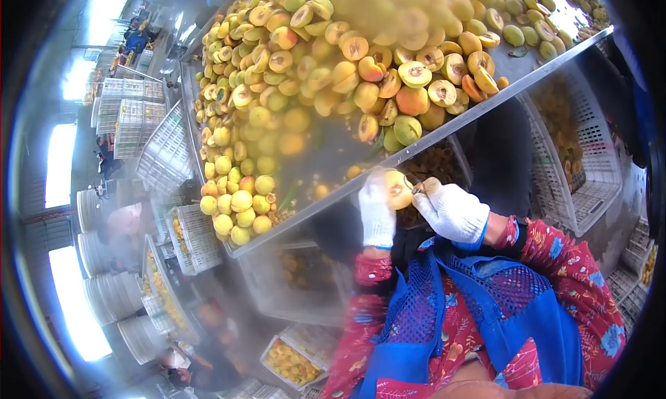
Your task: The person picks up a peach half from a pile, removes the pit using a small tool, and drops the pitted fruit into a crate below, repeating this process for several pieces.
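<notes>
My left hand (378,213), in a white glove, holds up a halved yellow peach (399,190) with its cut face showing, just off the metal table's near edge (333,198). My gloved right hand (452,209) is closed at the fruit's right side, with a small dark tool (417,188) at its fingertips; most of that tool is hidden. Beyond my hands, many cut peach halves (414,74) are heaped on the table, several with pits in them. Whole yellow peaches (242,201) lie at the table's left corner.
A white crate (595,191) with fruit pieces stands at right below the table. Another crate (257,274) is under the left edge. Crates of fruit (293,363) and stacked crates (139,125) fill the floor at left. Haze blurs part of the view.
</notes>
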The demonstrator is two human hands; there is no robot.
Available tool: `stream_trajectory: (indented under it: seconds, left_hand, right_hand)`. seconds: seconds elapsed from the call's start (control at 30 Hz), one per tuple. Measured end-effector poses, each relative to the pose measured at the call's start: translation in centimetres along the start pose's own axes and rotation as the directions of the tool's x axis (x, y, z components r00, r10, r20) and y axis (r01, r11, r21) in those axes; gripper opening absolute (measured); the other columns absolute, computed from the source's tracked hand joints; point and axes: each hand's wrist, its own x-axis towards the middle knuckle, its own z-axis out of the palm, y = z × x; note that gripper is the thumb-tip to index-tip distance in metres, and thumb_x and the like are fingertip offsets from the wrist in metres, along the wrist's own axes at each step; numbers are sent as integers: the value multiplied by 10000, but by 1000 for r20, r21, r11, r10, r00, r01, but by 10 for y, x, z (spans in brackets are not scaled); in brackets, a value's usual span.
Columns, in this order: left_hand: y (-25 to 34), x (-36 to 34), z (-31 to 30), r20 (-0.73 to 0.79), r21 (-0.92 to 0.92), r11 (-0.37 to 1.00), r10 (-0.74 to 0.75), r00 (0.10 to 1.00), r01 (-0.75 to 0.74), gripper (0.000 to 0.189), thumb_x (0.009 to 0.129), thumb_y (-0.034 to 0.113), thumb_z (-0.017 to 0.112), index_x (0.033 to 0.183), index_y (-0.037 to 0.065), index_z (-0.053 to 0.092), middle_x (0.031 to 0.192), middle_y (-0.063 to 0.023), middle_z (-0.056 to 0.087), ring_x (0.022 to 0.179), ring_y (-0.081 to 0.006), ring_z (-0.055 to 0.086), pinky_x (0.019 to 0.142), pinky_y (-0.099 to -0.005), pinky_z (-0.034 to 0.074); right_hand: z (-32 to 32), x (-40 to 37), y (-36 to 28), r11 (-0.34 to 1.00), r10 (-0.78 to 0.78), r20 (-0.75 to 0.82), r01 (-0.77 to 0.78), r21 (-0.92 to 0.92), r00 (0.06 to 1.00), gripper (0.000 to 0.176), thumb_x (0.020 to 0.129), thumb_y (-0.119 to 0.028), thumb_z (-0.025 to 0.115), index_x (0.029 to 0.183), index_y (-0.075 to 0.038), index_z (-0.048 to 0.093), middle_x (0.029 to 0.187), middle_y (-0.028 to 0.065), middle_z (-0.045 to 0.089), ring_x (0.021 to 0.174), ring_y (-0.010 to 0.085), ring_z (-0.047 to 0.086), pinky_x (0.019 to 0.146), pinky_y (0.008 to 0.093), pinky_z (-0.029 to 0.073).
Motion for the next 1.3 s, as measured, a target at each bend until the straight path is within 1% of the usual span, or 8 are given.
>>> stream_trajectory:
  seconds: [0.1,0.27,0.73,0.83,0.87,0.97,1.1,1.3]
  left_hand:
    - [16,6,-18,528,-760,6,-578,623,650,389,1052,372,491,1193,33,620,1055,-171,688,854,-256,697,703,-384,587]
    - [28,3,-16,651,-739,-524,-390,651,423,407,1051,365,484,1190,-11,556,1141,-210,644,1065,-338,644,914,-444,549]
    - [81,-5,6,30,-929,299,-529,848,219,366,1063,184,480,1356,-37,480,1226,-160,587,1111,-285,621,984,-397,545]
    - [64,11,-16,-9,-190,976,104,995,-104,337,1072,208,458,1284,-34,558,1193,-149,613,1120,-253,620,940,-347,541]
    - [53,5,-16,350,-734,475,-347,870,485,422,1076,360,451,1229,-4,601,1170,-135,633,1087,-227,629,933,-344,523]
    - [46,8,-19,556,-662,316,-401,728,680,436,1074,377,471,1238,-8,593,1106,-112,666,946,-226,660,850,-339,537]
    - [68,4,-6,196,-446,730,-485,852,518,404,1074,373,493,1154,-2,620,906,-98,674,812,-167,642,753,-325,530]
    - [60,-1,-1,342,-581,534,-525,779,615,325,1067,298,510,1127,2,632,864,-91,662,791,-161,632,739,-325,523]
  right_hand:
    - [-7,-3,0,996,-65,29,63,60,997,311,1020,-267,554,963,37,581,735,256,646,634,422,647,560,486,496]
    - [-5,-5,-8,998,46,134,-50,30,990,364,1030,-356,518,1103,-5,580,764,263,667,740,459,671,637,531,532]
    - [-7,-7,-5,516,141,489,-485,705,861,418,1062,-453,470,1035,-51,581,588,32,539,432,148,523,390,304,422]
    - [-13,-4,-1,435,164,561,-570,697,811,426,1066,-457,441,1006,-59,579,579,-2,497,409,106,470,362,264,387]
    - [-14,-3,0,512,201,543,-560,651,815,420,1065,-446,437,1036,-44,556,582,1,500,402,101,470,353,262,391]
    - [3,-2,8,704,206,447,-449,550,870,420,1063,-441,438,1032,-40,560,595,6,516,411,108,482,358,268,405]
    - [-1,-4,11,455,183,584,-595,663,791,405,1047,-468,501,964,-90,617,601,0,543,434,109,496,382,264,406]
    - [-5,-6,26,351,158,641,-650,674,751,375,1018,-479,580,966,-109,613,597,-9,544,423,96,501,373,238,412]
